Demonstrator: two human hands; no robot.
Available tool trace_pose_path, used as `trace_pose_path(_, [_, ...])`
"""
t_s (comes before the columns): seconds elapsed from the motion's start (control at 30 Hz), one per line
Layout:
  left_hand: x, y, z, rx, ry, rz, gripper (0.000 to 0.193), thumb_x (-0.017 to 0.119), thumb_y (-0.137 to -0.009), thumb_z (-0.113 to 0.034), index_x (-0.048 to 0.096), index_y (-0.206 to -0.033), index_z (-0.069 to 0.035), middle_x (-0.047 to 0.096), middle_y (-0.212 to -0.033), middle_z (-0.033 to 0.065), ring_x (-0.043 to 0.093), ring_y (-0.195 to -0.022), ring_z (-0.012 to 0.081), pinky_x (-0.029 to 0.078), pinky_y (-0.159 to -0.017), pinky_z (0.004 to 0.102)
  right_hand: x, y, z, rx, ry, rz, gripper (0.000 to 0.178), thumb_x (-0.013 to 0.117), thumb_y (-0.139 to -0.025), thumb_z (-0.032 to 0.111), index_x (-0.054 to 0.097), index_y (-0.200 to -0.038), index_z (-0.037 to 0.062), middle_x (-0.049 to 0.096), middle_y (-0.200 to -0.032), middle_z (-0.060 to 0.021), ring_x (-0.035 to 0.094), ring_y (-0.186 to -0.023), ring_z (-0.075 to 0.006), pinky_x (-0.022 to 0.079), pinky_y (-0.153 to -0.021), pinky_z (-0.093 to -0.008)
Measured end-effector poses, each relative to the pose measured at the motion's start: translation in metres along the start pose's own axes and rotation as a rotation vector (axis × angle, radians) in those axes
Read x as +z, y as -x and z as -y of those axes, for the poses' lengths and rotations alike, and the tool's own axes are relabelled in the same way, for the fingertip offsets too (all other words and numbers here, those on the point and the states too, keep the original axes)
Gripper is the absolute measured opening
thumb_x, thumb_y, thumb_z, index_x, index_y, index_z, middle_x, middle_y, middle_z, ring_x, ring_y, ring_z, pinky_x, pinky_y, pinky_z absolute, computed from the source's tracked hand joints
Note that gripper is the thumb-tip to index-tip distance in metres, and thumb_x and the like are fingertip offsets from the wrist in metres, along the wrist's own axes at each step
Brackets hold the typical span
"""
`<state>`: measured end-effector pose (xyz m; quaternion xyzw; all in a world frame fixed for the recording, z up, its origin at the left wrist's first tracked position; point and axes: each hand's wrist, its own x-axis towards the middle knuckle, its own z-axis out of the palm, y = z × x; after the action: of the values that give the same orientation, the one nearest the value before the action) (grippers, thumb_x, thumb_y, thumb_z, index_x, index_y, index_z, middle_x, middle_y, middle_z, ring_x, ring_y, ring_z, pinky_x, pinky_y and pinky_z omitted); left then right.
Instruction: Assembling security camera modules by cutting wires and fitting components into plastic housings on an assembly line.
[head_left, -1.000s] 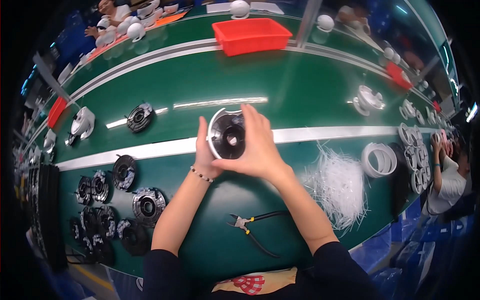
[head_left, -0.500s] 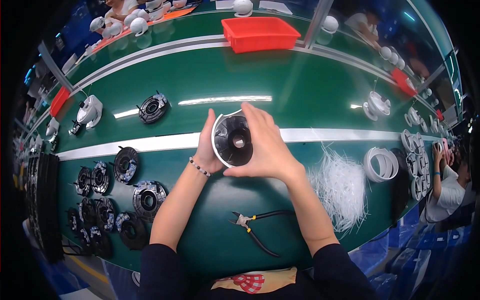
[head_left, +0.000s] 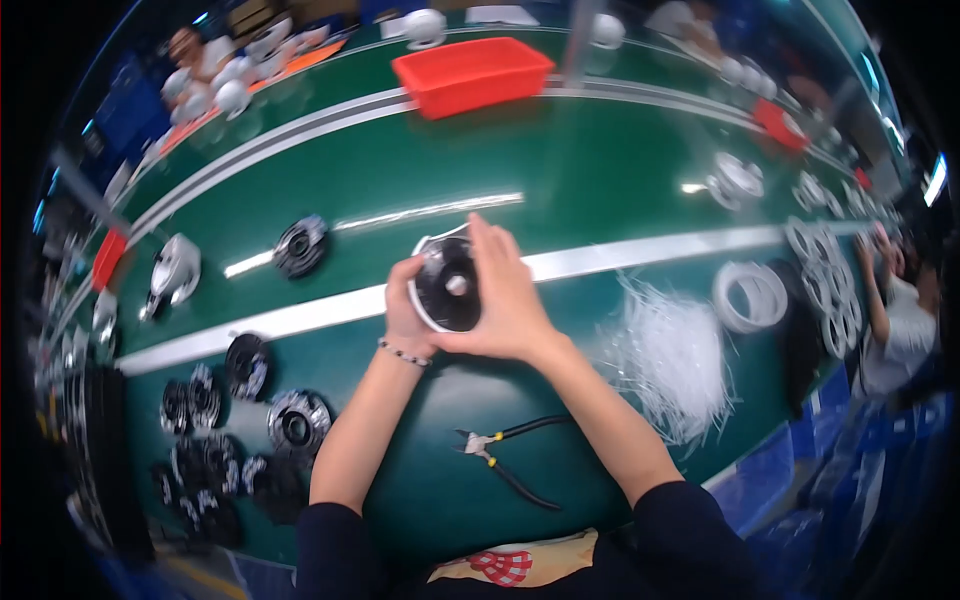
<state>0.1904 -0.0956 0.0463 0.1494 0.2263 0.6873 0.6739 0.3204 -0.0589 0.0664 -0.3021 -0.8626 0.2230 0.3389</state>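
Above the green table's near half, I hold a round black housing with a white rim [head_left: 447, 292] between both hands. My left hand [head_left: 404, 315] is closed round its left edge, with a beaded bracelet on the wrist. My right hand [head_left: 507, 300] grips the opposite side, thumb low and fingers over the top edge. A small pale piece shows in the housing's central hole. Its underside and some fingertips are hidden. Between my forearms lies a pair of diagonal cutters [head_left: 479, 442], jaws apart, with black handles and yellow collars.
Several black ring-shaped parts with circuit boards [head_left: 298, 424] lie at left. To the right are a heap of clear plastic strips [head_left: 672, 365] and stacked white rings [head_left: 748, 298]. A red bin [head_left: 474, 78] stands on the far rail. Other people sit across and at right.
The whole view has shifted and tilted slightly, with some blur. My left thumb, upright before, is now bent against the housing's rim. Both hands still hold the housing.
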Motion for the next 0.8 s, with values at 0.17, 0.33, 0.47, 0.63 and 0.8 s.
trace_pose_path(0.17, [-0.052, -0.067, -0.01, 0.095, -0.061, -0.154, 0.04, 0.042, -0.078, -0.031, 0.053, -0.103, -0.003, 0.056, -0.107, 0.0151, 0.054, -0.1, 0.0289, 0.041, -0.092, 0.0425, -0.022, 0.016, -0.03, 0.069, 0.112, 0.004, 0.106, 0.072, -0.057, 0.053, 0.021, -0.132, -0.0012, 0.02, -0.137, -0.0247, 0.021, -0.124, -0.0446, 0.02, -0.101, -0.0502])
trace_pose_path(0.33, [-0.078, -0.135, -0.036, 0.245, -0.248, -0.29, 0.026, 0.042, -0.085, -0.021, 0.051, -0.098, -0.001, 0.058, -0.101, 0.0118, 0.056, -0.096, 0.0241, 0.044, -0.087, 0.0395, -0.139, 0.023, -0.095, 0.034, 0.44, -0.354, 0.04, 0.072, -0.062, 0.032, 0.063, -0.093, 0.0072, 0.061, -0.098, -0.0105, 0.054, -0.095, -0.0285, 0.04, -0.084, -0.0393])
trace_pose_path(0.47, [-0.069, -0.139, -0.017, 0.298, -0.471, -0.221, 0.02, 0.058, -0.082, -0.012, 0.055, -0.098, 0.0, 0.059, -0.095, 0.0088, 0.056, -0.084, 0.0159, 0.045, -0.081, 0.0284, -0.253, 0.079, -0.143, 0.641, 0.998, -0.347, 0.035, 0.07, -0.065, 0.034, 0.065, -0.087, 0.0077, 0.062, -0.092, -0.0141, 0.059, -0.087, -0.0276, 0.046, -0.073, -0.0398])
trace_pose_path(0.63, [-0.062, -0.108, -0.082, 0.717, -1.527, -0.477, 0.042, 0.068, -0.07, -0.022, 0.056, -0.105, -0.001, 0.06, -0.104, 0.0139, 0.056, -0.099, 0.0279, 0.042, -0.087, 0.0346, -0.3, 0.154, -0.175, 1.074, 1.238, -0.116, 0.034, 0.066, -0.068, 0.038, 0.063, -0.085, 0.0091, 0.063, -0.088, -0.0146, 0.059, -0.087, -0.0321, 0.046, -0.072, -0.0435])
trace_pose_path(0.8, [-0.105, -0.078, -0.159, 0.485, -2.188, -0.949, 0.048, 0.062, -0.071, -0.023, 0.049, -0.115, -0.006, 0.054, -0.111, 0.0156, 0.05, -0.105, 0.0321, 0.042, -0.088, 0.0408, -0.301, 0.174, -0.201, 0.796, 1.214, -0.302, 0.02, 0.061, -0.072, 0.025, 0.061, -0.066, 0.0056, 0.061, -0.068, -0.0145, 0.059, -0.068, -0.0342, 0.046, -0.064, -0.0431])
